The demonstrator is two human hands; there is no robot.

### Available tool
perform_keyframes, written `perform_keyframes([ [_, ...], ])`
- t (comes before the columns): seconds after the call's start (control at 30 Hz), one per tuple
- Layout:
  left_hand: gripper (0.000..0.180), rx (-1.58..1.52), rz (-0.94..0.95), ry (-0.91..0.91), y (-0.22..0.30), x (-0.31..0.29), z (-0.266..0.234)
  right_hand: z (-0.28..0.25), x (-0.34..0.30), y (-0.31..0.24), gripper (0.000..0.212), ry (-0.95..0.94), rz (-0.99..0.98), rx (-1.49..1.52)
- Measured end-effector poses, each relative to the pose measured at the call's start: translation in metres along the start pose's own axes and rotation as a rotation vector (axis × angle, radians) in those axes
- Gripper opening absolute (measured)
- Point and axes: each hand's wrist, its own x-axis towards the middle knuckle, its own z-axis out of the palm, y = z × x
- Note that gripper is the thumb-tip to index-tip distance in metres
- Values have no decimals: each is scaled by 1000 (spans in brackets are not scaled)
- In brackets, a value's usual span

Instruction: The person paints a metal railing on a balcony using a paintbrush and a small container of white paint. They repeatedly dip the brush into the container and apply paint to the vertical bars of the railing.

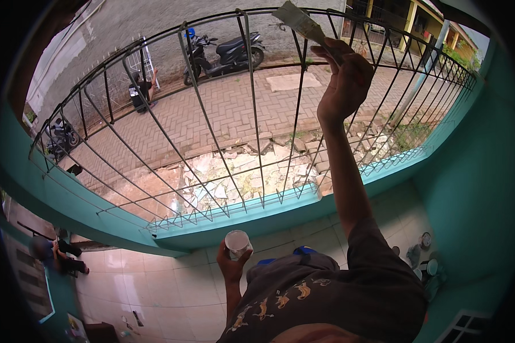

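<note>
left hand: wrapped around white cup
right hand: raised, gripping flat pale strip
strip: by metal grille top, contact unclear
cup: mouth up, over tiled floor

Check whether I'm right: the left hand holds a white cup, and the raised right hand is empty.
Not quite: the raised right hand is not empty. The head view shows it holding a flat greyish thing. The left hand does hold a white cup.
</note>
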Motion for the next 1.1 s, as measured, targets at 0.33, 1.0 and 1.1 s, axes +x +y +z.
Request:
perform_keyframes([
  [0.33,69,-7,-24,-57,-3,-1,1,5,-10,-5,16,88,7,-15],
  [1.0,72,-25,-38,-17,-7,-4,-9,10,-21,-14,17,122,-4,-121],
  [1.1,71,4,-28,-28,-4,-5,-10,7,4,-9,15,40,-43,-142],
])
